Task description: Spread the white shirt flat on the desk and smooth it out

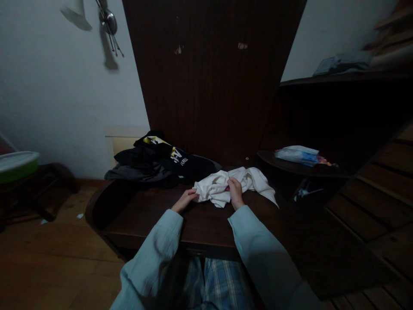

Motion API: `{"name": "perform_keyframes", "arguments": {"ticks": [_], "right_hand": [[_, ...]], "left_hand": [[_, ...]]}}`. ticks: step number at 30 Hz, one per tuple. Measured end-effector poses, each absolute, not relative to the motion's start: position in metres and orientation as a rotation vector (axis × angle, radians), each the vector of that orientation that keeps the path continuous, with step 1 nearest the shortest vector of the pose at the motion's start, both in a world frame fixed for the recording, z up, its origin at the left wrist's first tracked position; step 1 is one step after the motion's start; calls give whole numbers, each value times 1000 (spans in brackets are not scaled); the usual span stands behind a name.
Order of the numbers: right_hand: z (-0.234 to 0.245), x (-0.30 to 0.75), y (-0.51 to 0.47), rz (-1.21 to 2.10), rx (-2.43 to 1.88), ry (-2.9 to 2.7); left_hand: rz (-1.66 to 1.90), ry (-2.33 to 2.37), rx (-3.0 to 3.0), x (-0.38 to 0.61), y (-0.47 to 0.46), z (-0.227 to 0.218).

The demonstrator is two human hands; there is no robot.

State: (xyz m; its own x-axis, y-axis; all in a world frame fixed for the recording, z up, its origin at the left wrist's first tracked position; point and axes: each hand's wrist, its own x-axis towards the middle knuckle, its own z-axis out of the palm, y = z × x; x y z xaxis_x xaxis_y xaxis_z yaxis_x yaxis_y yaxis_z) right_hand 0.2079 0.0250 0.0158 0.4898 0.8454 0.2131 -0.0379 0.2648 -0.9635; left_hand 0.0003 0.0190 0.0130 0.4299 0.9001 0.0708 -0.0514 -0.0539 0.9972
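Left hand [186, 199] and right hand [236, 193] grip crumpled white cloth [218, 188].

Blue-and-white packet [297, 155] chilling just inside the curved front edge of a dark shelf [337, 172]; green tub [19, 170] plonked on a stool [53, 172]; shiny metal fixture [110, 21] on the wall [64, 107].

Both your arms reach from near to far, angling inward. Left forearm [156, 249] comes in from near left, right forearm [263, 247] from near right, both sleeved. Wrists bare past the cuffs. Your left hand [186, 200] points far and right, back up, fingers pinched. Your right hand [236, 193] sits slightly farther, fingers curled in, gripping. Hands near each other, not touching.
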Motion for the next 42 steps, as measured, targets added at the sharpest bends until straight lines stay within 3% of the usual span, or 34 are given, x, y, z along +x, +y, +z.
{"name": "perform_keyframes", "arguments": {"ticks": [20, 31, 42], "right_hand": [[7, 212, 31, 654, -1184, -933], [13, 236, 42, 1078, -673, -611], [12, 267, 40, 927, -655, -528]], "left_hand": [[927, 775, 1404, 1, 23, 8], [1066, 944, 1592, 4, 21, 5], [1457, 892, 791, -6, 42, 6]]}}
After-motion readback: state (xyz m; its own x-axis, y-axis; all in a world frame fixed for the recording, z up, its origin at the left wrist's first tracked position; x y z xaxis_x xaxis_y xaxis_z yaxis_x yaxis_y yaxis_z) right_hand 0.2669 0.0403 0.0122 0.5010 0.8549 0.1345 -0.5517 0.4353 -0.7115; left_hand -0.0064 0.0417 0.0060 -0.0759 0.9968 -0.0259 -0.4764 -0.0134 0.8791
